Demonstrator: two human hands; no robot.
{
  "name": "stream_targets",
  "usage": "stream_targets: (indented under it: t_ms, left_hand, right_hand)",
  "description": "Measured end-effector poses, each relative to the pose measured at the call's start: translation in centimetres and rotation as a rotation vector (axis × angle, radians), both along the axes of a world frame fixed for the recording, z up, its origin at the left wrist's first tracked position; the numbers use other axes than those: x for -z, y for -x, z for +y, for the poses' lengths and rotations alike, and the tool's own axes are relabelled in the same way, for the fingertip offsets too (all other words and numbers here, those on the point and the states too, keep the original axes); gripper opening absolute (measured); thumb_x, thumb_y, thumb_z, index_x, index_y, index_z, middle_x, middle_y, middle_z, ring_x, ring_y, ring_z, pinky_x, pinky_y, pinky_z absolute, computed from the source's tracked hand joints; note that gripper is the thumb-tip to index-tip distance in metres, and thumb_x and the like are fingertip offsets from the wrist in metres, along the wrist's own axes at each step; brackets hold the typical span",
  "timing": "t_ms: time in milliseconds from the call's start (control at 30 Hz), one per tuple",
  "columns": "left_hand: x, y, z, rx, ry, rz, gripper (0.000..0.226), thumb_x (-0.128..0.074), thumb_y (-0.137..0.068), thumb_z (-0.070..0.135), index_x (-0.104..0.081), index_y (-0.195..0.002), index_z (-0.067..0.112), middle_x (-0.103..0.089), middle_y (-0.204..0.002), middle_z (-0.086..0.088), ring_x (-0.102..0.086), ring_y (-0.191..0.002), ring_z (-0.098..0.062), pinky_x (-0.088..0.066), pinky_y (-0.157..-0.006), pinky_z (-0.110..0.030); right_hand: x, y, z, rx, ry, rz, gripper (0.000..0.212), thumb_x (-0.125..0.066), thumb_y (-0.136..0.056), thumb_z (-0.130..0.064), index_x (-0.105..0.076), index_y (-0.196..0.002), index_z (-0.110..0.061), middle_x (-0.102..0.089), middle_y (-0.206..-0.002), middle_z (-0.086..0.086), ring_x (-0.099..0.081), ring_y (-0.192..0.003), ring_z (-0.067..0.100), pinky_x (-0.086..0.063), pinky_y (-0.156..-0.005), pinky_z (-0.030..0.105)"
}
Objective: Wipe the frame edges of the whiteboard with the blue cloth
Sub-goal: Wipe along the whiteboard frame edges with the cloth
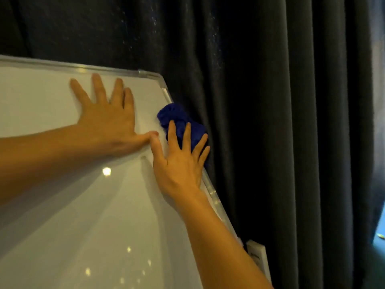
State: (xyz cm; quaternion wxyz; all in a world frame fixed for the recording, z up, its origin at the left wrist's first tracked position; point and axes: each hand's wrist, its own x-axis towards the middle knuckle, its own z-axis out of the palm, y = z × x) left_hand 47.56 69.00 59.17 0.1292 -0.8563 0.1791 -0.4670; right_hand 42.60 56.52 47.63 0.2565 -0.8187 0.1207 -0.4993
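Observation:
A whiteboard with a silver frame fills the lower left; its top right corner is near the upper middle. The bunched blue cloth lies on the right frame edge just below that corner. My right hand presses flat on the cloth's lower part, fingers spread over it and the frame. My left hand lies flat on the white surface to the left of the cloth, fingers apart, its thumb touching my right thumb.
A dark pleated curtain hangs right behind the board and to its right. A white rectangular block sits at the frame's lower right. Ceiling lights reflect as bright spots on the board surface.

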Motion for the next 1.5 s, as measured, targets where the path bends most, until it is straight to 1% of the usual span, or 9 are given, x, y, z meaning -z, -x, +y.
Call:
stream_targets:
  t_ms: [267,400,700,900,1033,1133,1267,1367,1500]
  left_hand:
    - [3.5,1.5,-0.8,0.186,-0.134,0.016,0.118,0.007,-0.057,0.098,0.008,-0.156,0.034,0.011,-0.166,-0.013,0.014,-0.146,-0.053,0.003,-0.109,-0.079]
    - [6.1,3.0,-1.3,0.220,-0.219,0.040,0.117,0.011,-0.056,0.097,0.012,-0.155,0.035,0.014,-0.166,-0.012,0.017,-0.146,-0.053,0.003,-0.110,-0.079]
    - [18.6,7.7,-5.2,0.334,-0.491,0.069,0.114,0.002,-0.064,0.093,0.010,-0.157,0.027,0.012,-0.166,-0.015,0.016,-0.144,-0.057,0.003,-0.107,-0.081]
    - [24.4,10.4,-5.3,0.367,-0.584,0.093,0.116,0.003,-0.062,0.094,0.007,-0.157,0.027,0.011,-0.166,-0.019,0.019,-0.140,-0.063,0.013,-0.102,-0.082]
    - [28.0,12.4,-5.2,0.342,-0.631,0.123,0.119,0.001,-0.062,0.093,0.007,-0.157,0.022,0.014,-0.164,-0.022,0.022,-0.137,-0.065,0.008,-0.103,-0.083]
    - [29.8,13.5,-5.2,0.325,-0.686,0.131,0.116,-0.002,-0.065,0.093,0.010,-0.157,0.022,0.020,-0.162,-0.025,0.023,-0.138,-0.063,0.009,-0.101,-0.083]
    - [32.8,15.3,-4.8,0.373,-0.790,0.136,0.113,-0.001,-0.069,0.089,0.014,-0.156,0.018,0.018,-0.162,-0.027,0.023,-0.138,-0.063,0.010,-0.098,-0.084]
    - [34.9,16.6,-4.8,0.402,-0.868,0.147,0.114,-0.004,-0.070,0.089,0.016,-0.155,0.014,0.020,-0.161,-0.028,0.025,-0.137,-0.064,0.013,-0.097,-0.085]
    - [37.3,18.1,-5.3,0.391,-0.941,0.157,0.116,-0.009,-0.073,0.089,0.019,-0.153,0.009,0.027,-0.158,-0.030,0.029,-0.135,-0.065,0.013,-0.098,-0.086]
  right_hand:
    - [12.4,6.7,1.9,0.109,-0.208,0.126,0.079,0.002,-0.081,-0.084,0.014,-0.151,-0.051,0.022,-0.164,-0.010,0.039,-0.142,0.026,0.026,-0.114,0.044]
    - [17.5,10.0,3.1,0.178,-0.310,0.228,0.080,0.003,-0.077,-0.086,0.017,-0.149,-0.053,0.024,-0.163,-0.013,0.046,-0.137,0.021,0.027,-0.113,0.044]
    - [26.3,14.8,4.2,0.292,-0.400,0.369,0.076,0.000,-0.080,-0.087,0.021,-0.145,-0.054,0.017,-0.164,-0.012,0.038,-0.142,0.022,0.031,-0.110,0.041]
    - [37.1,20.7,1.7,0.395,-0.815,0.592,0.076,-0.010,-0.086,-0.081,0.008,-0.153,-0.048,0.007,-0.168,-0.001,0.019,-0.150,0.036,0.017,-0.116,0.052]
    - [39.7,22.3,1.4,0.347,-1.005,0.550,0.072,-0.016,-0.089,-0.079,0.000,-0.153,-0.050,0.003,-0.168,-0.003,0.017,-0.150,0.036,0.015,-0.117,0.054]
    - [37.2,20.2,1.2,0.226,-0.907,0.369,0.069,-0.020,-0.088,-0.080,-0.005,-0.150,-0.056,0.005,-0.167,-0.007,0.023,-0.149,0.030,0.016,-0.116,0.052]
    - [33.7,17.1,1.1,0.043,-0.764,0.132,0.052,-0.024,-0.078,-0.091,-0.004,-0.125,-0.084,0.010,-0.163,-0.024,0.035,-0.139,0.005,0.012,-0.111,0.044]
    - [36.9,18.9,0.7,0.103,-0.699,0.181,0.054,-0.021,-0.086,-0.083,0.003,-0.134,-0.078,0.020,-0.160,-0.027,0.036,-0.142,0.008,0.011,-0.112,0.046]
    - [44.1,23.5,0.3,0.240,-0.858,0.351,0.060,-0.026,-0.095,-0.069,0.017,-0.135,-0.066,0.020,-0.163,-0.014,0.033,-0.146,0.018,0.005,-0.121,0.055]
